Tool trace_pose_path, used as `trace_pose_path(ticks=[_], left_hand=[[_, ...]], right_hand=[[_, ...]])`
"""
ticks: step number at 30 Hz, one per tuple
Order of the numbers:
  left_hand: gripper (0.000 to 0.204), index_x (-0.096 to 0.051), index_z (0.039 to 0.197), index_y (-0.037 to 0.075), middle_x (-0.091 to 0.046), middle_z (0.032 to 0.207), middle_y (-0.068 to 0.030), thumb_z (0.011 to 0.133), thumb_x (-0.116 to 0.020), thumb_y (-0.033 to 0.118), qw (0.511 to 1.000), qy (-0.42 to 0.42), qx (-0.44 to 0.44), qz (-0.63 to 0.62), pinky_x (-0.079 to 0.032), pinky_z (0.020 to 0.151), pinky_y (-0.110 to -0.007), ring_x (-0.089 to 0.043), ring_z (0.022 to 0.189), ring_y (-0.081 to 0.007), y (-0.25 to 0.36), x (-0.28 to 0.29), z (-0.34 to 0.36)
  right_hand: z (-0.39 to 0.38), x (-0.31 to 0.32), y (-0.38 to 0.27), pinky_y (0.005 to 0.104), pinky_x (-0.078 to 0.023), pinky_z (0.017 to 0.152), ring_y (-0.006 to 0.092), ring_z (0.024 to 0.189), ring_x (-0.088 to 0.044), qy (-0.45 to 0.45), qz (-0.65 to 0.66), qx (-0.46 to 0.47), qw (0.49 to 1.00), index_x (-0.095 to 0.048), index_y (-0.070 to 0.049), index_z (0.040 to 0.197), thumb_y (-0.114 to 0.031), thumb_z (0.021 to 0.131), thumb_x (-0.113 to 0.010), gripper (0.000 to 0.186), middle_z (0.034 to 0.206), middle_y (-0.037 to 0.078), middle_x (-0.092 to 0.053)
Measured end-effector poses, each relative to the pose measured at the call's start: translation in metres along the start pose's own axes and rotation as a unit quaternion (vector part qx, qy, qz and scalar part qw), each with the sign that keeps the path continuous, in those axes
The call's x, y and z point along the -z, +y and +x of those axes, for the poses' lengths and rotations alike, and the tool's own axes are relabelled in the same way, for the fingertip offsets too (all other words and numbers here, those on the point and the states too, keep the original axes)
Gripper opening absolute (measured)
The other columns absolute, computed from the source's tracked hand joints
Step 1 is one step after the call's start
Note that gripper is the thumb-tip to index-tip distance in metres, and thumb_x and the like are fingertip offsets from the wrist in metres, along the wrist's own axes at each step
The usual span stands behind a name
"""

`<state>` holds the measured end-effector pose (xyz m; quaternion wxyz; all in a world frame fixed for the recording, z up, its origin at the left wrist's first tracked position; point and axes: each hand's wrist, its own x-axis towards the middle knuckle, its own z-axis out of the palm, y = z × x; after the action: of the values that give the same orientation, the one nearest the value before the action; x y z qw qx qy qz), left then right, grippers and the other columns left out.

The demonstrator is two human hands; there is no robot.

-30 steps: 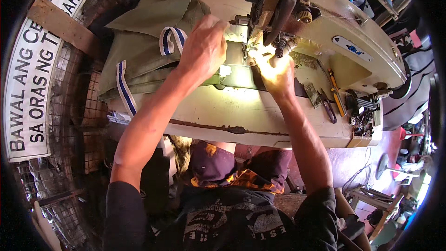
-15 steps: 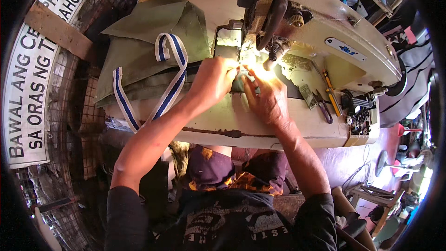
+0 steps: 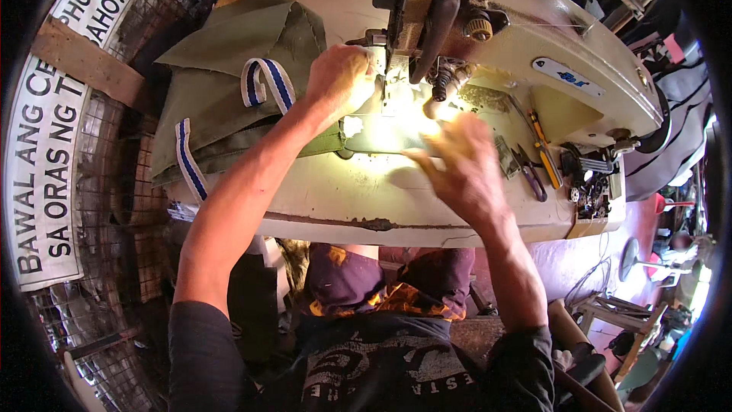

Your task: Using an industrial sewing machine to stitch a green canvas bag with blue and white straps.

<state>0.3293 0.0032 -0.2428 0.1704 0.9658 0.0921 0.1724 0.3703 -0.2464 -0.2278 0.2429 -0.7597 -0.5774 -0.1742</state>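
An olive green fabric (image 3: 229,69) with a blue and white striped strap (image 3: 263,80) lies on the cream sewing table (image 3: 396,206), left of the sewing machine (image 3: 488,38). My left hand (image 3: 339,76) is closed on the fabric's edge right beside the machine's needle area (image 3: 396,80). My right hand (image 3: 465,168) hovers flat with fingers spread over the brightly lit table in front of the needle, holding nothing.
Scissors (image 3: 528,172), a yellow-handled tool (image 3: 543,149) and small metal parts (image 3: 583,179) lie on the table's right end. A wire mesh wall with a white sign (image 3: 53,145) stands at the left. Clutter and a stool (image 3: 610,313) fill the floor at the right.
My right hand has pulled back from the needle toward me and opened its fingers. My left hand has pushed the fabric further up, beside the presser foot.
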Motion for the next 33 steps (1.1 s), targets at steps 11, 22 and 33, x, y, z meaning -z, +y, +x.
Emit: trace_pose_path(ticks=[11, 22, 33], left_hand=[[0.014, -0.061, 0.078, 0.002, -0.06, 0.071, -0.0164, 0.085, -0.061, 0.015, 0.995, 0.024, -0.095, -0.02, -0.052, 0.067, -0.046, -0.064, 0.07, -0.0362, -0.007, 0.0, -0.005], [0.022, -0.067, 0.093, 0.009, -0.06, 0.089, -0.0065, 0.072, -0.07, 0.003, 0.975, -0.028, -0.22, 0.032, -0.054, 0.071, -0.039, -0.062, 0.084, -0.0264, 0.015, 0.017, -0.045], [0.024, -0.062, 0.089, 0.006, -0.056, 0.087, -0.0068, 0.07, -0.075, 0.011, 0.96, -0.03, -0.258, 0.102, -0.049, 0.077, -0.039, -0.058, 0.085, -0.0259, 0.005, 0.03, -0.046]], right_hand=[[-0.046, 0.273, 0.327, 0.0423, -0.045, 0.104, 0.0348, 0.123, -0.059, 0.191, -0.117, -0.442, 0.868, -0.058, -0.007, 0.136, -0.03, 0.1, -0.057, 0.043, 0.133, 0.021, -0.061], [-0.088, 0.308, 0.439, 0.0394, -0.046, 0.102, 0.0348, 0.116, -0.06, -0.137, -0.46, -0.112, 0.87, -0.054, -0.003, 0.137, -0.004, 0.096, -0.053, 0.042, 0.132, 0.021, -0.059], [-0.055, 0.307, 0.444, 0.036, -0.052, 0.099, 0.0342, 0.104, -0.065, -0.188, -0.313, -0.166, 0.916, -0.059, -0.002, 0.131, 0.002, 0.075, -0.069, 0.056, 0.126, 0.019, -0.064]])
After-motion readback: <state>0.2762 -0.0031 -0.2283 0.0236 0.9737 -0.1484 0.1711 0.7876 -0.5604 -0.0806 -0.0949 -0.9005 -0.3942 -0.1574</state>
